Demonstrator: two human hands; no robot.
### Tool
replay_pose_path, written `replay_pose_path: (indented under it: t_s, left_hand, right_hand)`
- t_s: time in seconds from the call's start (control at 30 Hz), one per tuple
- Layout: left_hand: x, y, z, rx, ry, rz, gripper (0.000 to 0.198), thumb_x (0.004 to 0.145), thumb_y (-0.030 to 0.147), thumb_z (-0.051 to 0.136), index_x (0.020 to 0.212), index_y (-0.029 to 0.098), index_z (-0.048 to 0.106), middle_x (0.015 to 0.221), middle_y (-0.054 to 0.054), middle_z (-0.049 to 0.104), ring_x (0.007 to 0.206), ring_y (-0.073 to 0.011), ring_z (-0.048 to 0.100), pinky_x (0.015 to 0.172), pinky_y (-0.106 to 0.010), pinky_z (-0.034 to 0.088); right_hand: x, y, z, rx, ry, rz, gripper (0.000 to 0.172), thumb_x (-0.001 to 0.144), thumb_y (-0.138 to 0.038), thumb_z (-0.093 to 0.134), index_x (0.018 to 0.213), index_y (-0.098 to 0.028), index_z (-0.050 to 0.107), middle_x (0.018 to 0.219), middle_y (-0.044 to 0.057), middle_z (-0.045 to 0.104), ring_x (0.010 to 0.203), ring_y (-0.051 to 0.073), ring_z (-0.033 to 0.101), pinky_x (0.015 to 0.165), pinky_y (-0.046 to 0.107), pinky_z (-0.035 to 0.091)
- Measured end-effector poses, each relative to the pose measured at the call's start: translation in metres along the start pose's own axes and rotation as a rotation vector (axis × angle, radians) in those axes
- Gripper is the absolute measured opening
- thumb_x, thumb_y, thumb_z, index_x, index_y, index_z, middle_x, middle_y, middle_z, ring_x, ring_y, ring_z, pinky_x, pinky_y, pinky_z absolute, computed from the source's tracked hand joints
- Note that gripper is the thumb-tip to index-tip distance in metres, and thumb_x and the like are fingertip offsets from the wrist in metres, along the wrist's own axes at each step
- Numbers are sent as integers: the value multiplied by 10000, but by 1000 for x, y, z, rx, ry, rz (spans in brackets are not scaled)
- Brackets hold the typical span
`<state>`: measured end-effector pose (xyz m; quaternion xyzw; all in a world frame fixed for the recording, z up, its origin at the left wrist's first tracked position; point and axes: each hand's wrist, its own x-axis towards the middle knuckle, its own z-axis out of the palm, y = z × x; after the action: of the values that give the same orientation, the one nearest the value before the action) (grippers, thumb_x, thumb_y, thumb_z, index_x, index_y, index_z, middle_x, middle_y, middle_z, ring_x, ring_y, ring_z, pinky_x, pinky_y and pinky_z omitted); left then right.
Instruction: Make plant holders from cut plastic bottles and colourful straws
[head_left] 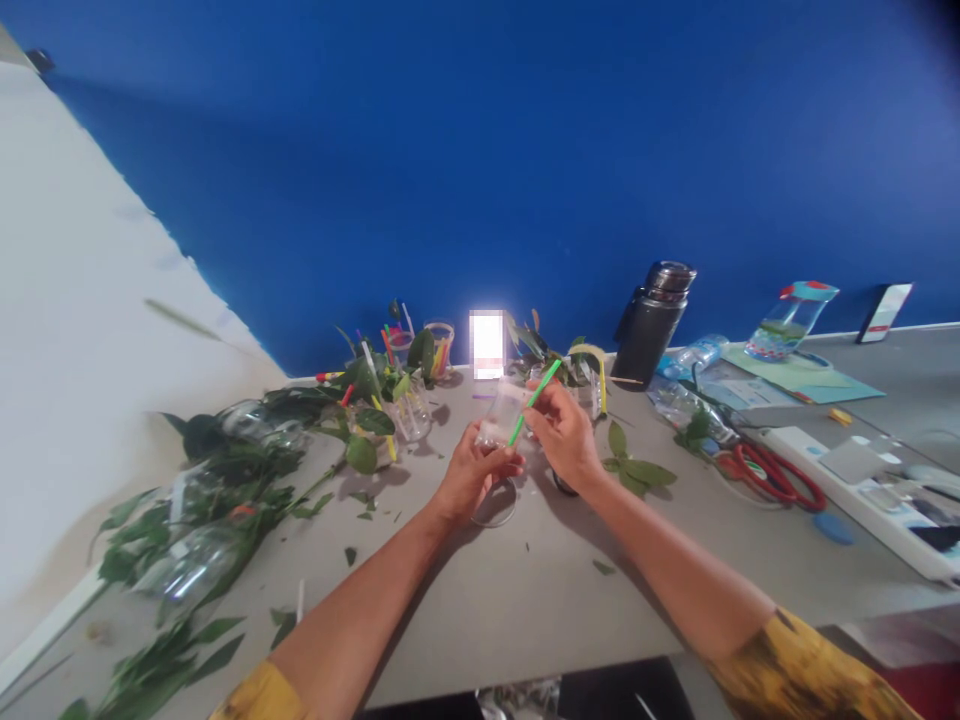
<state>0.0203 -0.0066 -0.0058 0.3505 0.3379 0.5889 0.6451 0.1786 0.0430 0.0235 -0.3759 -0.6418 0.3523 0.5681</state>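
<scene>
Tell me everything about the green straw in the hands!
The green straw is thin, straight and bright green, and it looks like plastic. It slants up across a clear plastic cup. The fingers of the right hand pinch it, with its top end sticking out above them. Its low end stops near the left hand. I cannot tell whether it goes inside the cup.
</scene>
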Motion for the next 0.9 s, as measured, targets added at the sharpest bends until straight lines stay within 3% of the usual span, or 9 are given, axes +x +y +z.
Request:
replay_pose_path:
  t_s: [0.17, 0.33, 0.53, 0.63, 0.73, 0.9]
  left_hand:
    - [-1, -2, 2, 5, 12, 5, 565, 677, 174, 921, 1140, 247, 605, 830, 4, 734, 757, -199, 739, 755, -333, 561]
    - [-1, -2, 2, 5, 30, -2, 560, 679, 156, 876, 1152, 254, 594, 802, 5, 728, 738, -203, 729, 754, -352, 566]
    - [-2, -2, 0, -7, 26, -19, 570, 681, 134, 840, 1189, 257, 616, 797, -2, 719, 688, -199, 723, 707, -333, 553]
    - [-3, -1, 0, 15, 14, 5, 579, 707, 150, 840, 1223, 273, 608, 827, -5, 721, 717, -196, 728, 707, -323, 557]
    - [-4, -1, -2, 75, -15, 10, 612, 727, 214, 865, 1261, 300, 579, 892, -11, 733, 770, -206, 741, 703, -320, 566]
    - [-3, -4, -5, 198, 78, 42, 718, 737, 271, 910, 1339, 306, 521, 810, 12, 738, 647, -177, 715, 656, -294, 551]
  right_hand:
    - [0, 8, -1, -145, 68, -73, 305, 829, -359, 692, 1105, -229, 691, 832, 1, 607, 718, 176, 543, 699, 313, 479]
    - [1, 10, -4, -257, 116, -138, 369, 825, -376, 714, 1161, -224, 696, 939, 41, 600, 775, 200, 548, 758, 367, 504]
    - [9, 6, -11, -302, 64, -184, 235, 777, -415, 776, 892, -230, 690, 921, 53, 618, 812, 220, 548, 719, 359, 490]
    - [11, 4, -14, -259, 9, -133, 234, 768, -421, 774, 785, -229, 640, 805, 19, 593, 707, 183, 508, 634, 310, 434]
    - [10, 1, -13, -194, -66, 3, 243, 772, -432, 766, 799, -234, 628, 609, -51, 466, 573, 146, 415, 547, 281, 351]
    - [7, -2, -11, -100, -115, 80, 300, 743, -464, 791, 829, -228, 628, 613, -59, 501, 528, 122, 401, 505, 264, 312]
